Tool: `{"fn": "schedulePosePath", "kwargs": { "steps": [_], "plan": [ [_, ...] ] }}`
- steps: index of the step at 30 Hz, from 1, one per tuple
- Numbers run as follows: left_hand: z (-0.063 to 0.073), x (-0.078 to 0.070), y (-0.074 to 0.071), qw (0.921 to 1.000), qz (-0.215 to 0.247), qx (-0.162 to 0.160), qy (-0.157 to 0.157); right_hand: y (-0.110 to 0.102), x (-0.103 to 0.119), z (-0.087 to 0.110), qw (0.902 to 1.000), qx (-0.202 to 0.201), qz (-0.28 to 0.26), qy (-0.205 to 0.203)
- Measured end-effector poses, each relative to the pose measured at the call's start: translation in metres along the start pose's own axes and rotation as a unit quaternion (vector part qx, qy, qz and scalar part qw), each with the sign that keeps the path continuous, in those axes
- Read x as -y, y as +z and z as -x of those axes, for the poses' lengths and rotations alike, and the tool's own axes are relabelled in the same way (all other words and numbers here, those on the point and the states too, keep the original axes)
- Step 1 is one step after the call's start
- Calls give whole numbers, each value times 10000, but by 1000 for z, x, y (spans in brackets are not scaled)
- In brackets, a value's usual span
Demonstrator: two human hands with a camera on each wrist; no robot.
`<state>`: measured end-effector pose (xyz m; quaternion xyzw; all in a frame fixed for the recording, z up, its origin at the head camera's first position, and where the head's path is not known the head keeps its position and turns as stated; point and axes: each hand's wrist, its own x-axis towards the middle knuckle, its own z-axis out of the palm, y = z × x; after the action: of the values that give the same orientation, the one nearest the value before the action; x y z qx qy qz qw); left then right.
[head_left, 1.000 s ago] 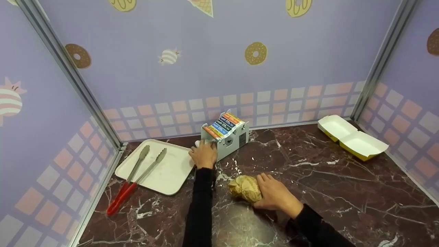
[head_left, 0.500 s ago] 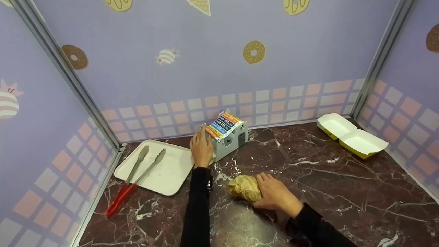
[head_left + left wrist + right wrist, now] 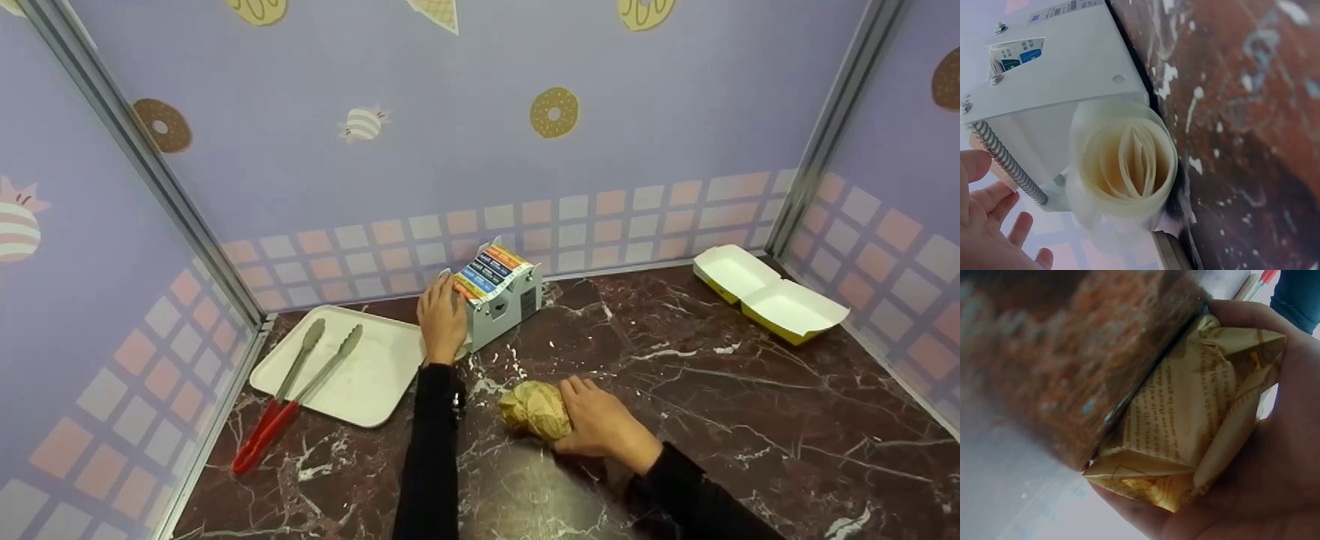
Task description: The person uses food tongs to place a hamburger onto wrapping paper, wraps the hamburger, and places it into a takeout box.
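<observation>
A grey label dispenser [image 3: 499, 319] stands near the back wall, with colourful strips of printed labels across its top. My left hand [image 3: 442, 319] touches its front upper edge with extended fingers. In the left wrist view, fingertips [image 3: 1002, 197] lie by the dispenser's spring-wrapped rod [image 3: 1008, 160]; whether they pinch a label is unclear. Under the rod, a roll of translucent backing paper [image 3: 1154, 208] hangs close to the tabletop. My right hand [image 3: 604, 424] grips a bundle wrapped in printed brown paper [image 3: 536, 411] on the table. Its contents are hidden; folded paper ends show in the right wrist view.
At left, a white tray [image 3: 367, 397] bears the metal ends of red-handled tongs [image 3: 274, 424]. A yellow clamshell box [image 3: 795, 311] with white insides lies open at the back right. Patterned panels [image 3: 555, 180] close in the dark marbled table [image 3: 720, 420].
My left hand has risen from the dispenser's lower front to its upper front edge, its fingers straightening. The right hand and the paper-wrapped bundle have stayed in place.
</observation>
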<state>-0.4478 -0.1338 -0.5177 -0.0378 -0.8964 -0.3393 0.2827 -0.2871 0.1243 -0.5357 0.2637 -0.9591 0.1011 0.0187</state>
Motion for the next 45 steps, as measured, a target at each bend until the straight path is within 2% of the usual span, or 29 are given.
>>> {"fn": "schedulePosePath", "kwargs": {
  "steps": [10,13,19,22,28,32,35,37,40,42,45],
  "plan": [
    [-5,-16,-9,9982,507,-157,283,-4,0,-2,9999,75,-109,62],
    [-5,-22,-10,9969,572,-264,477,-5,0,-3,9998,122,-158,63],
    [-1,-35,-15,9904,690,-512,1084,-4,1,-2,9998,172,-129,-12],
    [0,-42,-18,9891,691,-457,1216,-3,2,-2,9998,92,-175,-11],
    [2,-54,-23,9888,739,-305,1260,-3,2,-2,9999,-25,-137,-85],
    [5,-66,-30,9838,874,-313,1536,-3,1,-2,9997,-105,-99,-196],
    [10,-75,-35,9750,1285,-151,1805,-2,1,-1,9996,-130,-174,-172],
    [14,-82,-37,9663,1709,86,1923,-2,-1,0,9994,-106,-302,-134],
    [24,-89,-38,9455,2538,661,1932,-1,-2,-1,9990,-141,-401,-109],
    [32,-92,-37,9307,3015,1071,1774,0,-2,-1,9990,-178,-404,-91],
    [46,-91,-34,9103,3554,1684,1295,0,-2,0,9992,-221,-331,-59]
  ]
}}
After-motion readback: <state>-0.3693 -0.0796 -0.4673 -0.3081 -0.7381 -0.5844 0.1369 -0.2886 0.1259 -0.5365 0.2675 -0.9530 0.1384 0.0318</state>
